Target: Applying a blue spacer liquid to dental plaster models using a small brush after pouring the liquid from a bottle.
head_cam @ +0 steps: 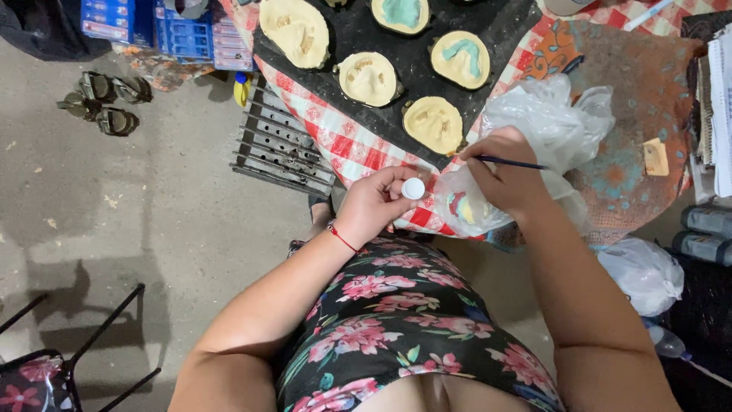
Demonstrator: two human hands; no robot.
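My left hand (375, 204) is closed around a small container with a round white cap (413, 188), held at the table's near edge. My right hand (505, 177) grips a thin dark paintbrush (512, 162) that points to the right. Under that hand lies a clear plastic bag (467, 210) with coloured blobs of paint inside. On a black board (366, 34) beyond my hands lie several cream-coloured plaster moulds (433, 123); two of them (460, 58) carry turquoise paint.
A red-and-white checked cloth (358, 145) covers the table. A crumpled white plastic bag (557, 122) lies to the right on a patterned mat (648, 91). A metal grate (278, 145), blue crates (183, 34) and sandals (107, 103) sit on the concrete floor at left. A chair (46, 366) stands at lower left.
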